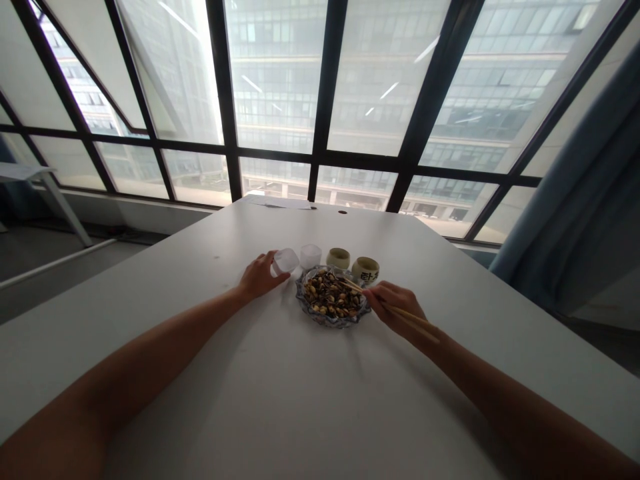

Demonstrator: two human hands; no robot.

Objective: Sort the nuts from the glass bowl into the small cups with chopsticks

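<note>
My left hand [259, 275] is closed around a small clear plastic cup [286, 261], tilted toward me on the white table [280, 400]. My right hand [395, 307] grips a pair of wooden chopsticks [400, 312]; their tips reach into a scalloped glass dish [331, 301] filled with mixed nuts and seeds. A second clear cup [310, 255] stands just behind the dish. Two beige ceramic cups [339, 258] [365, 270] sit to its right, the nearer one with dark characters painted on it.
Large dark-framed windows [320, 153] rise behind the table's far edge. A blue-grey curtain [585, 200] hangs at the right. Papers [280, 202] lie at the far end of the table. Another table's edge and leg [45, 183] show at far left.
</note>
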